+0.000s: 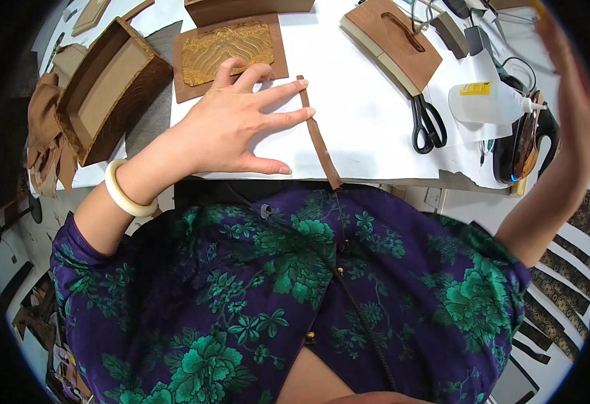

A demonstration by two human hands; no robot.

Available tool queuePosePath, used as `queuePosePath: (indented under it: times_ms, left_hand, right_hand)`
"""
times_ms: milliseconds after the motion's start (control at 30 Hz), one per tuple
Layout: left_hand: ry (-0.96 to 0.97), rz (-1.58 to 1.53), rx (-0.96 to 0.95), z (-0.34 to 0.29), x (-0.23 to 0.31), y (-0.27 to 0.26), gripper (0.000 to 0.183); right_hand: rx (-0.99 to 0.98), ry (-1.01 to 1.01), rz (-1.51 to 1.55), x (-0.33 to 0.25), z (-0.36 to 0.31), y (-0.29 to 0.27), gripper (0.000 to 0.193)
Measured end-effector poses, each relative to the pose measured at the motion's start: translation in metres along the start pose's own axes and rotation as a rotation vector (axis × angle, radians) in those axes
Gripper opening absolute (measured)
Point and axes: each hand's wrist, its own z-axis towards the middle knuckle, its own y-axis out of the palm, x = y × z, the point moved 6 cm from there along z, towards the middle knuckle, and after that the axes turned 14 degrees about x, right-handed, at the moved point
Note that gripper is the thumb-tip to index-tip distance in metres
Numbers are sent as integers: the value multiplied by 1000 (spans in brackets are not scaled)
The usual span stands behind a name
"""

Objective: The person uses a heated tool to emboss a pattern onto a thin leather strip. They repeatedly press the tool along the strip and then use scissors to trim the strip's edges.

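My left hand (241, 121) lies over the white work surface (376, 151) with its fingers spread. Two of its fingertips rest on a narrow brown strip (318, 143), which looks like leather and runs toward the near table edge. Just beyond that hand is a brown panel (283, 57) with a gold wave-patterned piece (227, 48) on it; curled fingers overlap its lower edge. My right hand (571, 60) is raised at the far right rim, smeared by motion and partly cut off. Whether it holds anything is unclear.
An open brown box (148, 84) stands at the left beside bunched brown leather (44, 128). Toward the right are a brown block-shaped piece (376, 34), black-handled scissors (421, 131) and a translucent squeeze bottle (477, 108). Cables and tools crowd the right edge. Patterned strips (558, 296) hang lower right.
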Motion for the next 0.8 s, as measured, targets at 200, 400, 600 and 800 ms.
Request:
queuePosePath:
  times_ms: [200, 400, 600, 800]
  left_hand:
    - [3, -44, 43, -2, 0, 0, 82]
    - [-9, -56, 45, -3, 1, -1, 80]
    - [-22, -64, 15, -4, 1, -1, 80]
    - [-29, -69, 11, -4, 2, 0, 81]
  right_hand:
    - [-98, -234, 64, 1, -110, 85, 15]
    - [-257, -167, 69, 25, -125, 115, 15]
    - [-275, -162, 94, 33, -122, 124, 17]
    - [-326, -136, 114, 38, -121, 131, 17]
